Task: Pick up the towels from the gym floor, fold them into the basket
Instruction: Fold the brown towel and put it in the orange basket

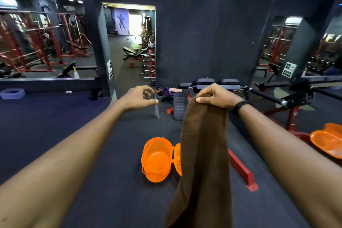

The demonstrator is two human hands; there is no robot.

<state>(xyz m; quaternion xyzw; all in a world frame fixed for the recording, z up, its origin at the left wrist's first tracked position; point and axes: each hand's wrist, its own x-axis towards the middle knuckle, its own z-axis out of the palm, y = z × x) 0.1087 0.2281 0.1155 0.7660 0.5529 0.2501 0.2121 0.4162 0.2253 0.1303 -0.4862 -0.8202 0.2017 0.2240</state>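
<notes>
A long brown towel (203, 153) hangs straight down from my right hand (214, 96), which grips its top edge at arm's length. My left hand (140, 96) is held out beside it, a gap away, with loosely curled fingers and nothing in it. An orange plastic basket (157, 159) stands on the dark gym floor below and between my arms. Its lid hangs open on the right side, and the towel partly hides that lid.
A red-framed bench machine (240, 170) stands to the right of the basket, with black padded rollers (218, 82) behind my hands. The mirror at right shows the orange basket's reflection (327, 140). Straps and a ribbed foot plate (178, 105) lie ahead by the wall.
</notes>
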